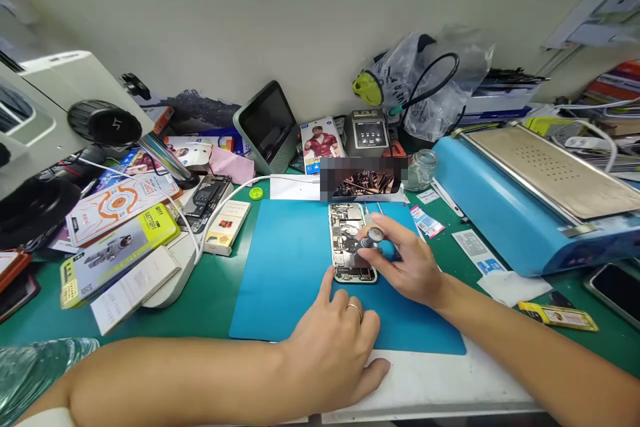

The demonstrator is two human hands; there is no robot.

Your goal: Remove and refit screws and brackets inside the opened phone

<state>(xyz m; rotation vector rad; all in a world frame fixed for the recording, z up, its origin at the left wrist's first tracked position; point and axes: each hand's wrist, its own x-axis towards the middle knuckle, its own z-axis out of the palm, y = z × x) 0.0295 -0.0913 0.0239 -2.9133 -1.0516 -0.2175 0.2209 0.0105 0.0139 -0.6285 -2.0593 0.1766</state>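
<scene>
An opened phone [345, 230] with its internals showing lies on a blue work mat [285, 267]. My right hand [407, 263] pinches a small screwdriver [371, 238] with a round silver cap, held upright over the phone's lower right part. My left hand [333, 340] rests on the mat's near edge with a ring on one finger. Its forefinger stretches out and touches the phone's lower left corner, steadying it.
A blue heating machine [530, 213] stands at the right. Left of the mat lie packaged boxes [115, 247], another opened phone [207, 200] and a white cable [220, 203]. A glass jar [421, 169], a small display [267, 123] and a controller [370, 133] stand behind.
</scene>
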